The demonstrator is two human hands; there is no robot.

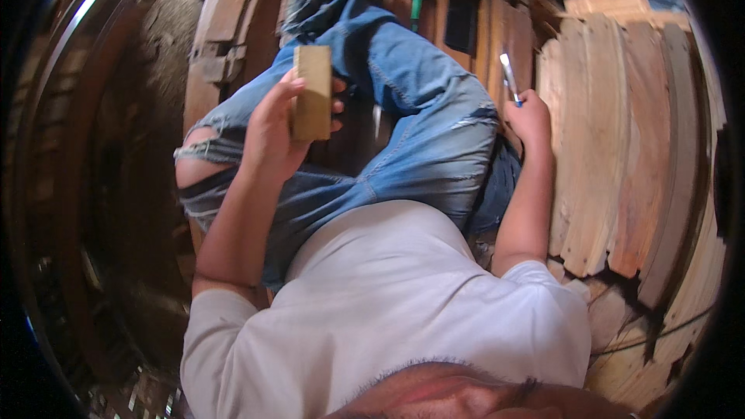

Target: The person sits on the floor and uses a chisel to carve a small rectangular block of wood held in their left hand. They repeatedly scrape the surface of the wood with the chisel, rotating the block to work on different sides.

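Note:
My left hand [273, 126] is closed around a pale rectangular wooden block [313, 93], raised over my crossed legs. The thumb presses one side of the block and fingertips show on the other. Out to the right, beside my knee, my right hand [529, 118] grips a slim blade tool [508, 74]. Its shiny metal part points up and away, with a bit of blue close to my fingers. The rest of its handle is hidden in the fist, so the exact kind cannot be made out.
I sit on wooden planks in torn blue jeans [434, 132]. Ahead lie a green-handled tool [417, 12] and a dark flat phone-like object [460, 25]. A thin bright strip [377, 120] shows between my legs. Wooden boards [594, 140] form a surface on the right; dark beams stand left.

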